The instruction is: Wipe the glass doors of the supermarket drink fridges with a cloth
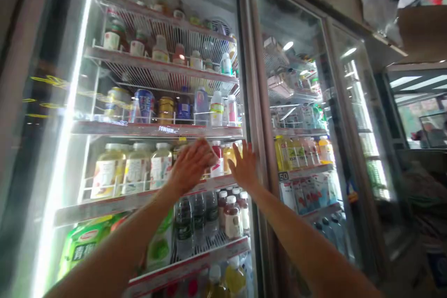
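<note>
I face a drinks fridge with its left door open. My left hand (191, 164) reaches into the middle shelf (115, 202), fingers stretched out and a little blurred, next to a bottle with a red cap (217, 157). My right hand (245, 166) is raised beside it with fingers spread, at the door frame (259, 116), holding nothing. Pale yellow juice bottles (134, 167) stand left of my hands on the same shelf.
Upper shelves hold cans (145, 104) and small bottles. Water bottles (199, 216) and green packs (82, 242) sit below. A shut glass door (300, 102) to the right covers more drinks. A second fridge door stands further right.
</note>
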{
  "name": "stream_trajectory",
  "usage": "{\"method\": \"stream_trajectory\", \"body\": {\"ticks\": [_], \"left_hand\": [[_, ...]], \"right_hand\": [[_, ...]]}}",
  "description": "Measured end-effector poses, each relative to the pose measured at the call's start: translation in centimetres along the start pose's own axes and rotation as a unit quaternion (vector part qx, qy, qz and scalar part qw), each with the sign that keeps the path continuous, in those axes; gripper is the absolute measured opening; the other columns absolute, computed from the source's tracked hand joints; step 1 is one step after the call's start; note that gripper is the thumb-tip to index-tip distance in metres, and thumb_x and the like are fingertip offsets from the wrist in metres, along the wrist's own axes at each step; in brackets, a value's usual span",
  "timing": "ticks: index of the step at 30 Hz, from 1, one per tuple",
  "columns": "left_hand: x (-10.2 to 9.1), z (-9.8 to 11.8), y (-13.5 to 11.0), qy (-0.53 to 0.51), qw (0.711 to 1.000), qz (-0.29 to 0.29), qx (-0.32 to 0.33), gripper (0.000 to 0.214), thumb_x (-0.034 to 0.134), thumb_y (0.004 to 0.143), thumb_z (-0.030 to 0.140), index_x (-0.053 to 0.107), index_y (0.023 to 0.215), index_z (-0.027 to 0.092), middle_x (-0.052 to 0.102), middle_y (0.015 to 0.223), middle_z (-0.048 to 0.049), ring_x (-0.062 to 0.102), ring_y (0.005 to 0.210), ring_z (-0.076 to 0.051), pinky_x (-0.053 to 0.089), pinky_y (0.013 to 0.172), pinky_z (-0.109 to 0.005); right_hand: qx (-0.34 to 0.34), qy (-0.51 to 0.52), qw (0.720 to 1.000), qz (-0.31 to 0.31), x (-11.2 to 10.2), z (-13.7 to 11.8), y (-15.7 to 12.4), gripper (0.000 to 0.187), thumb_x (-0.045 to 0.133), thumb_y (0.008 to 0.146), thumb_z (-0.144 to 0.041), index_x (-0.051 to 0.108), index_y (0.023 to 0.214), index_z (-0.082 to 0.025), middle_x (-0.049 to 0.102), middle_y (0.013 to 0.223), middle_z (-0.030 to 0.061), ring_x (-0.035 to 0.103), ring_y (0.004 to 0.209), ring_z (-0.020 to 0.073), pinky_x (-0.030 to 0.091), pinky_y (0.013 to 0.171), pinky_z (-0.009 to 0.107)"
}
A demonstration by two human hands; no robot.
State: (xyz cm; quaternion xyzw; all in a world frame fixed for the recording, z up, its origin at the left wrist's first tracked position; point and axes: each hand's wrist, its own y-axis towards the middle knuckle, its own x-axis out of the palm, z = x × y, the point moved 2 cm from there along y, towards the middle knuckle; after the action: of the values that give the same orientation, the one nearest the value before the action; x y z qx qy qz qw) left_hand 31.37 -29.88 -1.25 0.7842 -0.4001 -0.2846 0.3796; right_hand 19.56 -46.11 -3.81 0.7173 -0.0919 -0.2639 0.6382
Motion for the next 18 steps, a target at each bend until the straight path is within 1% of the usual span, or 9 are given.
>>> {"method": "stream_trajectory", "body": {"ticks": [2,4,6,8,9,12,14,16,18], "left_hand": [[-2.7,-5.5,-1.6,0.021,0.994,0.039,-0.103,0.036,0.044,0.084,0.027,0.051,0.119,0.024,0.043,0.138,-0.0055,0.028,0.133,-0.026,0.025,0.107,-0.046],[-6.0,-10.7,-3.5,0.049,0.97,0.104,-0.215,0.037,0.045,0.082,0.029,0.052,0.117,0.018,0.044,0.136,-0.0124,0.031,0.131,-0.03,0.026,0.106,-0.05],[-8.2,-13.3,-4.9,0.081,0.938,0.158,-0.297,0.04,0.044,0.082,0.029,0.05,0.118,0.012,0.043,0.134,-0.0186,0.031,0.13,-0.033,0.025,0.105,-0.053],[-8.3,-12.6,-5.3,0.1,0.928,0.161,-0.322,0.042,0.043,0.082,0.028,0.049,0.12,0.01,0.041,0.135,-0.0203,0.027,0.132,-0.033,0.023,0.106,-0.054],[-7.5,-11.1,-5.0,0.096,0.938,0.133,-0.305,0.042,0.043,0.083,0.027,0.048,0.121,0.011,0.04,0.137,-0.0192,0.024,0.134,-0.032,0.022,0.106,-0.054],[-3.6,-5.1,-3.0,0.063,0.985,0.038,-0.159,0.038,0.045,0.083,0.025,0.049,0.121,0.021,0.041,0.139,-0.0086,0.021,0.136,-0.027,0.023,0.108,-0.048],[-1.8,-2.6,-2.1,0.04,0.998,-0.021,-0.045,0.038,0.045,0.085,0.028,0.047,0.123,0.026,0.042,0.14,-0.0033,0.023,0.136,-0.023,0.021,0.109,-0.045],[-2.3,-3.4,-2.5,0.04,0.998,-0.038,-0.024,0.038,0.043,0.087,0.03,0.046,0.125,0.028,0.042,0.139,-0.0014,0.024,0.136,-0.021,0.022,0.109,-0.044],[-4.7,-7.1,-4.2,0.065,0.991,-0.003,-0.115,0.038,0.041,0.087,0.029,0.046,0.125,0.027,0.042,0.139,-0.0038,0.025,0.136,-0.023,0.025,0.107,-0.044]], "right_hand": [[-0.009,0.008,1.0,0.009,0.2,-0.1,-0.1,0.052,0.033,0.092,-0.04,0.031,0.141,-0.022,0.015,0.151,0.0127,0.01,0.137,0.0352,0.025,0.103,0.055],[-0.02,0.011,1.0,0.017,0.5,-0.7,-0.1,0.051,0.033,0.091,-0.04,0.032,0.14,-0.024,0.015,0.151,0.0111,0.009,0.137,0.0371,0.024,0.102,0.059],[-0.011,0.012,0.999,0.029,0.8,-1.6,-0.1,0.052,0.032,0.091,-0.042,0.031,0.14,-0.024,0.015,0.151,0.0112,0.007,0.137,0.0395,0.023,0.1,0.063],[0.013,0.011,0.999,0.042,1.1,-2.5,0.0,0.054,0.03,0.091,-0.043,0.03,0.141,-0.022,0.015,0.151,0.0131,0.006,0.136,0.0407,0.022,0.098,0.066],[0.023,0.009,0.999,0.046,1.2,-2.8,-0.1,0.054,0.03,0.091,-0.043,0.03,0.141,-0.021,0.015,0.151,0.0142,0.006,0.136,0.0407,0.022,0.098,0.066],[0.026,-0.001,0.998,0.05,1.3,-2.9,-0.1,0.055,0.029,0.092,-0.044,0.033,0.14,-0.018,0.017,0.15,0.0165,0.01,0.136,0.0402,0.023,0.098,0.065],[0.017,-0.007,0.998,0.054,1.3,-2.4,-0.2,0.054,0.029,0.092,-0.045,0.034,0.139,-0.019,0.019,0.149,0.0161,0.013,0.136,0.0393,0.025,0.098,0.064],[0.003,-0.006,0.998,0.063,1.3,-1.9,-0.3,0.053,0.028,0.092,-0.045,0.034,0.139,-0.021,0.021,0.149,0.0142,0.015,0.136,0.0373,0.026,0.098,0.062],[-0.006,-0.001,0.998,0.069,1.4,-1.7,-0.4,0.052,0.028,0.092,-0.043,0.032,0.14,-0.023,0.02,0.15,0.0128,0.015,0.136,0.0359,0.026,0.099,0.061]]}}
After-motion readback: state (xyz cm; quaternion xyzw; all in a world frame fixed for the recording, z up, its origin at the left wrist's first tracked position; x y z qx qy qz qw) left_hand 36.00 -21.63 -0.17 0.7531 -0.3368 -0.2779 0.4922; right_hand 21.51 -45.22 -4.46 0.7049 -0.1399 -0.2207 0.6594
